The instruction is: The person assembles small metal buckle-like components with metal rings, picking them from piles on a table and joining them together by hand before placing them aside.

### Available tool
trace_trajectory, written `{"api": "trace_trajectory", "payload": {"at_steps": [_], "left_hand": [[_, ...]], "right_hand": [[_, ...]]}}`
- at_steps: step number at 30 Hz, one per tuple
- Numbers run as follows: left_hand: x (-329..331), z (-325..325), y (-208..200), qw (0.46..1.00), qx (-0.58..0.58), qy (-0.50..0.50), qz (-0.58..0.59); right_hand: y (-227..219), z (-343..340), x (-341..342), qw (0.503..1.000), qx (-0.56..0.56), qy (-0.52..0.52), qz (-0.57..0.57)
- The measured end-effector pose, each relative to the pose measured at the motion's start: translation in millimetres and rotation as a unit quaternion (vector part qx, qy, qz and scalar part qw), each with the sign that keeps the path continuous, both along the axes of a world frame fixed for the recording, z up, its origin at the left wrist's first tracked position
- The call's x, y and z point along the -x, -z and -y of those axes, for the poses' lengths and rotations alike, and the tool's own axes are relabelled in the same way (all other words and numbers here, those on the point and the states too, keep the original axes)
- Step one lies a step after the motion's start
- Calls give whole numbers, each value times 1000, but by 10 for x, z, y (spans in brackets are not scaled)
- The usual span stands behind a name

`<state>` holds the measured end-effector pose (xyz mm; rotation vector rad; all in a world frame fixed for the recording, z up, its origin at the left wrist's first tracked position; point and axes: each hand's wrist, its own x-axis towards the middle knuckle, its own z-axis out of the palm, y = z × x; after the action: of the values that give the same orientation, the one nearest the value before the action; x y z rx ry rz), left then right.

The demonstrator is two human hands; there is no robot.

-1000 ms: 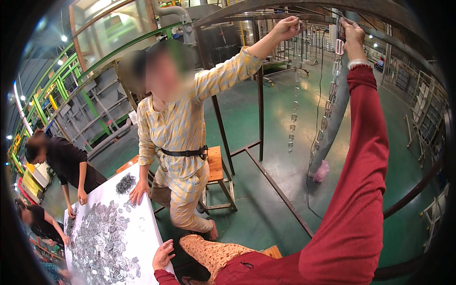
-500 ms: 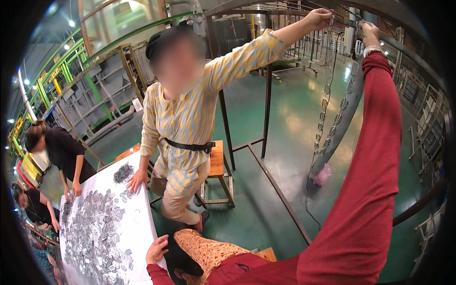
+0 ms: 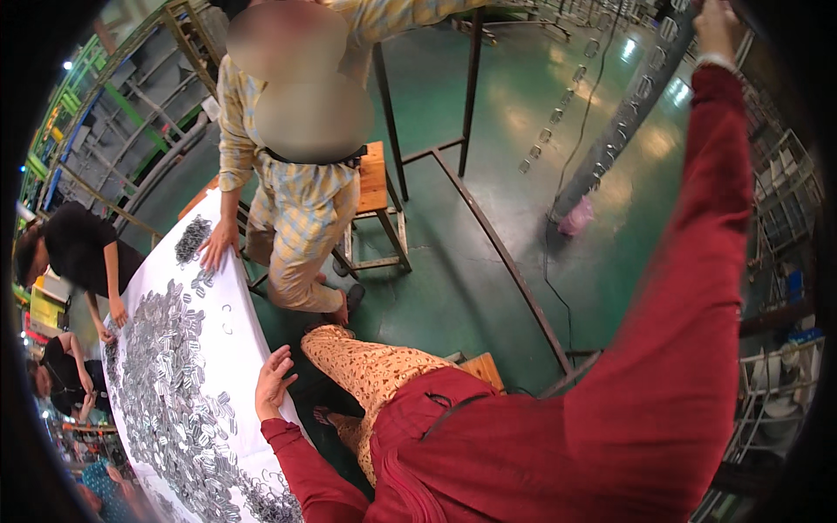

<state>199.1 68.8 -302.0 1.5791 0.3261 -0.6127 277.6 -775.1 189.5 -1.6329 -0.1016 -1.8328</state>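
My right hand (image 3: 717, 33) is raised at the upper right edge of the view, at the end of my outstretched red sleeve. Its fingers are partly cut off and dark, so its hold is unclear. Near it hangs a chain of metal links (image 3: 629, 113) in front of a grey pipe. Further left dangles a second chain of links (image 3: 558, 105), its top out of view. Beside the edge of the white table (image 3: 248, 349) is my left hand (image 3: 275, 383), fingers loosely bent and apart, nothing in them. Many flat metal buckle-like pieces (image 3: 170, 383) cover the tabletop.
A co-worker in a checked outfit (image 3: 301, 187) stands by a wooden stool (image 3: 372, 179), one hand on the table near a dark pile (image 3: 192, 240). Other people work along the left side. A metal frame bar (image 3: 501, 248) and a pink bag (image 3: 575, 216) are on the floor.
The view has tilted down, so the raised hands and chains sit higher in it; the co-worker's raised hand has left it. The left chain now hangs apart from the right one.
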Motion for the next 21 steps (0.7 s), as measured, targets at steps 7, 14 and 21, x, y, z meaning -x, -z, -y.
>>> {"api": "trace_trajectory", "payload": {"at_steps": [7,14,21], "left_hand": [[428,309,-791,983,124,-42,129],[1705,-223,-1211,972,4,-170,162],[2734,299,-1235,978,41,-186,84]], "right_hand": [[2442,-3103,-190,957,-56,-246,-145],[3742,-7025,-151,676,181,-663,-264],[4397,-8572,-335,499,473,-628,-364]]}}
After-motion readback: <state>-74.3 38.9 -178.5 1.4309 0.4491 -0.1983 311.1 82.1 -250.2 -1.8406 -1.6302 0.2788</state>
